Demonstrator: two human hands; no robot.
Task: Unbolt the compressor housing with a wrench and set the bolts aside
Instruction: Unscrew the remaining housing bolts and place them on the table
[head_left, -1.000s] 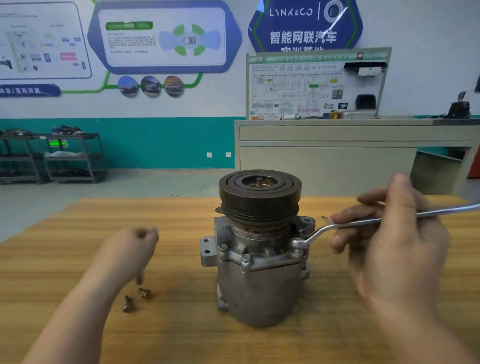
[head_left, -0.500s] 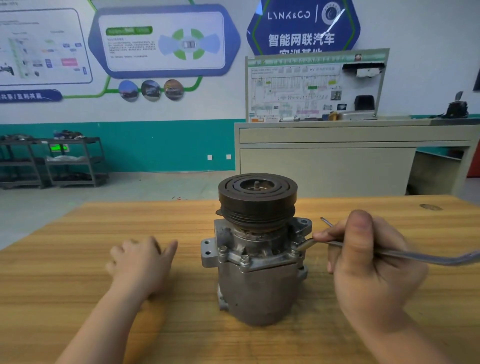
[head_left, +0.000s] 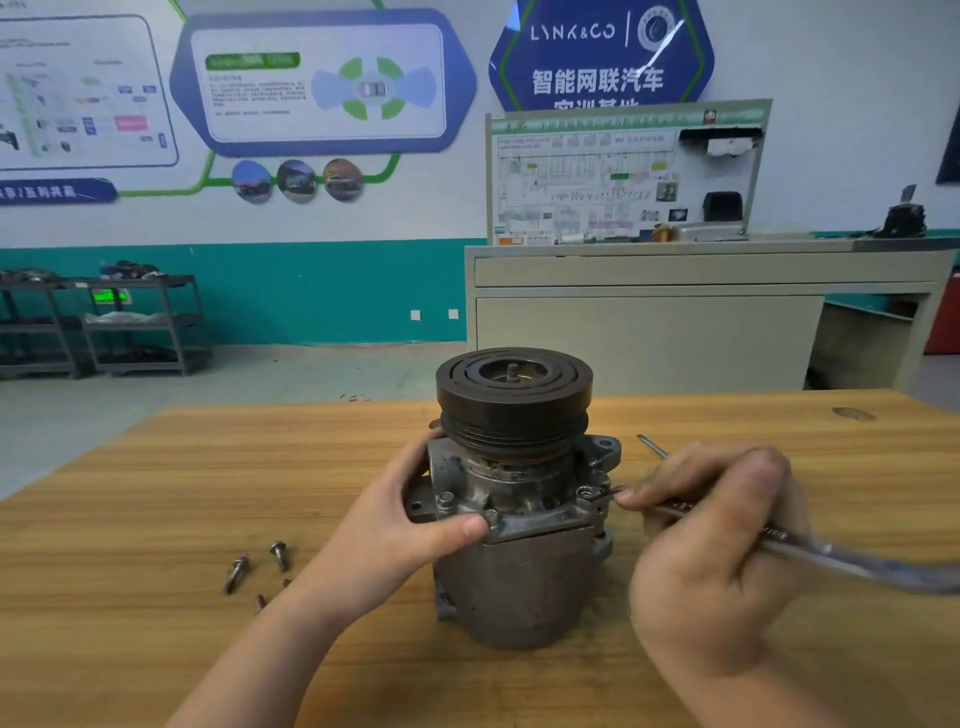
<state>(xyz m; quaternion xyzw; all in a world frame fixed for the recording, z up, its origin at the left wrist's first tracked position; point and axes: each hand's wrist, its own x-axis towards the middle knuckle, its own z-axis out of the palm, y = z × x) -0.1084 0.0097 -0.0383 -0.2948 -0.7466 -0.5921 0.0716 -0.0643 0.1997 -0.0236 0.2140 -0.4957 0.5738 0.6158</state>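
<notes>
Head view | left hand (head_left: 400, 525) grips compressor (head_left: 511, 499) on worktop (head_left: 156, 493) | right hand (head_left: 711, 545) holds wrench (head_left: 810, 551) on flange bolt (head_left: 587, 492) | removed bolts (head_left: 257, 569) lie left; several bolts remain.

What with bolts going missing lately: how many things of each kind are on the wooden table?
compressor: 1
wrench: 1
loose bolts: 4, two partly hidden
thin metal rod: 1
Total: 7
</notes>
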